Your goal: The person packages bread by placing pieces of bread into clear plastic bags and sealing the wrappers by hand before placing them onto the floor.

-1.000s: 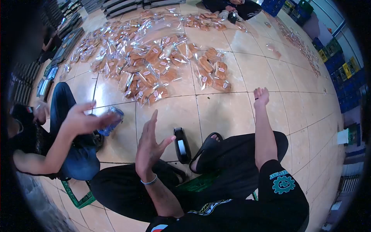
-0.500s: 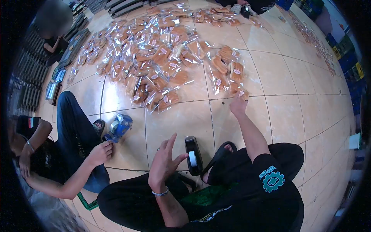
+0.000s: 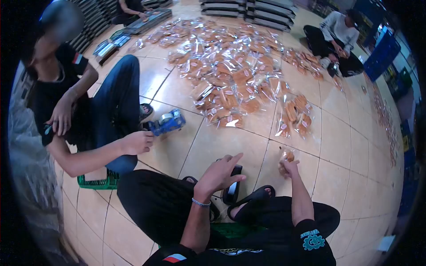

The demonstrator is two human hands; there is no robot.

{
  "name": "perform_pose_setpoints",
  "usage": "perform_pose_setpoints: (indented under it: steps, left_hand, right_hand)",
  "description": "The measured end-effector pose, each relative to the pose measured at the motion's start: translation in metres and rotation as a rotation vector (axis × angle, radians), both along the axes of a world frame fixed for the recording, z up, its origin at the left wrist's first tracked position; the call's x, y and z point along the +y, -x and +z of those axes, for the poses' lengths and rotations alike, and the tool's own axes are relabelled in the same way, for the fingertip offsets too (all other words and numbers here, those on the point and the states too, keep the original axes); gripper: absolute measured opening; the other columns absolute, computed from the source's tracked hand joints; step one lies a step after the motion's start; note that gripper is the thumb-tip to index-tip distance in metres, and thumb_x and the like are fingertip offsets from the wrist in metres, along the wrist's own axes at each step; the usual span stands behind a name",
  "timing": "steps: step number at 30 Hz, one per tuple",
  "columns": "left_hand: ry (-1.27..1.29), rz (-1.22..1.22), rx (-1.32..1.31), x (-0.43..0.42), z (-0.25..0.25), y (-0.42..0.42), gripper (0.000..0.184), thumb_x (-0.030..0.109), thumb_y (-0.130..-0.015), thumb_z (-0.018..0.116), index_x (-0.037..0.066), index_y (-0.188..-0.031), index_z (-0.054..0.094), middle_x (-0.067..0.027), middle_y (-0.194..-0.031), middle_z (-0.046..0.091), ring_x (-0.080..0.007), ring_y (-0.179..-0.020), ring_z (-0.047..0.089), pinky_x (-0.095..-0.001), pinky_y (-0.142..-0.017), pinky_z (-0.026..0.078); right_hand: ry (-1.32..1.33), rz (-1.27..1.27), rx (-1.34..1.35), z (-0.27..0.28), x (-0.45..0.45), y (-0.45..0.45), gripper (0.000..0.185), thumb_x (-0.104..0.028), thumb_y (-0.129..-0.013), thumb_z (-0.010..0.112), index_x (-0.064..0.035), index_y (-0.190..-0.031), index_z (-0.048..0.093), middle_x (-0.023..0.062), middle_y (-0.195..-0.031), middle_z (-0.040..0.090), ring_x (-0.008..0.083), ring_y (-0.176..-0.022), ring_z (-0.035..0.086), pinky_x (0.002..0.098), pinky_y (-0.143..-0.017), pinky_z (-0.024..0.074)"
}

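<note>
My right hand [image 3: 290,168] is closed on a clear plastic bag of bread [image 3: 288,155], holding it just above the tiled floor in front of my right knee. My left hand [image 3: 218,175], with a bracelet at the wrist, is open, its index finger and thumb stretched out and nothing in its grasp. It hovers by a black tape dispenser [image 3: 231,190] that stands on the floor between my feet and is partly hidden by the hand. Beyond my right hand lies a small group of bagged breads [image 3: 296,116].
A large heap of bagged breads [image 3: 235,71] covers the floor ahead. On my left a seated co-worker's hand [image 3: 138,142] holds a blue tape dispenser [image 3: 171,122]. Another person [image 3: 339,37] sits at the far right. Stacked trays [image 3: 266,13] stand at the back.
My right hand has drawn one bread bag from the small group back toward me. My left hand stays open by the black dispenser. The view has shifted, showing more of the co-workers.
</note>
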State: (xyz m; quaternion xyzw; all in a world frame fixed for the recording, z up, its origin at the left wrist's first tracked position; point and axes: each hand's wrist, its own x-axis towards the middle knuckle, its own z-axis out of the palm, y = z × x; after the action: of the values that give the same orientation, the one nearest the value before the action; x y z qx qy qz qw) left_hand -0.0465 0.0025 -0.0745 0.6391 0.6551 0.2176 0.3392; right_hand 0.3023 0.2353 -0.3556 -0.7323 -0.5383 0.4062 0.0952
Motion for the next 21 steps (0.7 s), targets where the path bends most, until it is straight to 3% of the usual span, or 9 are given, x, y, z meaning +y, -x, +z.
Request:
perform_pose_setpoints:
  steps: [1,2,8,11,13,14,16,17,21]
  left_hand:
    - [-0.009,0.017,-0.002,-0.002,0.003,0.001,0.077,0.042,-0.086,0.072,0.007,-0.147,0.040,-0.0286,-0.128,0.056,-0.0453,-0.115,0.056,-0.0473,-0.097,0.047]
    - [0.014,0.031,0.018,-0.003,0.004,0.001,0.080,0.043,-0.085,0.072,0.006,-0.147,0.039,-0.0300,-0.129,0.055,-0.0459,-0.115,0.056,-0.0470,-0.098,0.047]
    - [-0.244,0.387,-0.067,0.005,-0.005,-0.003,0.094,0.046,-0.081,0.077,-0.001,-0.149,0.031,-0.0319,-0.130,0.054,-0.0439,-0.119,0.056,-0.0458,-0.101,0.045]
    - [-0.413,0.538,-0.263,0.009,0.010,-0.006,0.092,0.034,-0.080,0.082,-0.003,-0.148,0.032,-0.0257,-0.134,0.054,-0.0345,-0.124,0.055,-0.0417,-0.101,0.047]
    - [-0.548,0.665,-0.902,0.006,0.032,-0.007,0.080,0.024,-0.075,0.086,-0.004,-0.137,0.044,-0.0206,-0.121,0.063,-0.0270,-0.109,0.066,-0.0371,-0.092,0.054]
    - [-0.629,0.727,-0.905,0.007,0.027,-0.003,0.062,0.008,-0.078,0.082,-0.003,-0.129,0.050,-0.0124,-0.114,0.066,-0.0192,-0.101,0.067,-0.0308,-0.087,0.056]
    - [-0.596,0.617,-1.051,-0.002,0.028,0.010,0.058,0.005,-0.079,0.080,-0.002,-0.129,0.051,-0.0114,-0.114,0.066,-0.0184,-0.101,0.067,-0.0306,-0.087,0.056]
    - [-0.567,0.526,-1.191,-0.006,0.032,0.015,0.055,0.001,-0.080,0.077,-0.002,-0.129,0.052,-0.0105,-0.114,0.066,-0.0176,-0.101,0.066,-0.0304,-0.087,0.056]
    - [-0.408,0.302,-0.968,-0.008,0.030,0.014,0.056,-0.001,-0.078,0.078,-0.001,-0.130,0.056,-0.0083,-0.114,0.068,-0.0150,-0.101,0.065,-0.0301,-0.090,0.054]
  right_hand:
    - [0.410,-0.181,0.554,-0.005,0.009,0.000,0.045,-0.034,-0.083,0.072,-0.0050,-0.113,0.057,0.0147,-0.099,0.063,0.0291,-0.088,0.067,0.0400,-0.063,0.0579]
    - [0.448,-0.261,0.561,0.058,-0.005,0.032,0.050,-0.039,-0.084,0.073,-0.0095,-0.120,0.057,0.0085,-0.102,0.057,0.0211,-0.083,0.060,0.0364,-0.068,0.0579]
    - [-0.201,0.277,0.584,0.224,-0.055,0.166,0.113,-0.037,-0.077,0.084,-0.0049,-0.151,0.004,0.0188,-0.116,0.058,0.0282,-0.100,0.065,0.0382,-0.075,0.0581]
    - [-0.546,0.610,0.383,0.285,-0.112,0.210,0.117,-0.034,-0.072,0.088,-0.0028,-0.151,0.008,0.0194,-0.116,0.058,0.0283,-0.096,0.066,0.0413,-0.082,0.0553]
    - [-0.600,0.702,0.280,0.331,-0.146,0.214,0.118,-0.034,-0.071,0.089,-0.0027,-0.151,0.008,0.0193,-0.117,0.057,0.0287,-0.096,0.066,0.0421,-0.085,0.0539]
    - [-0.494,0.796,0.257,0.360,-0.160,0.213,0.118,-0.034,-0.069,0.090,-0.0031,-0.151,0.011,0.0186,-0.119,0.056,0.0292,-0.099,0.064,0.0422,-0.087,0.0530]
    - [-0.385,0.867,0.228,0.375,-0.162,0.207,0.118,-0.033,-0.067,0.091,-0.0035,-0.151,0.014,0.0179,-0.122,0.055,0.0298,-0.103,0.063,0.0423,-0.088,0.0521]
    - [-0.657,0.797,0.285,0.375,-0.155,0.200,0.115,-0.034,-0.067,0.091,-0.0053,-0.151,0.018,0.0181,-0.124,0.055,0.0296,-0.106,0.062,0.0409,-0.089,0.0519]
    - [-1.056,0.819,0.379,0.413,-0.134,0.183,0.104,-0.035,-0.066,0.090,-0.0095,-0.148,0.032,0.0173,-0.131,0.053,0.0270,-0.111,0.059,0.0381,-0.086,0.0516]
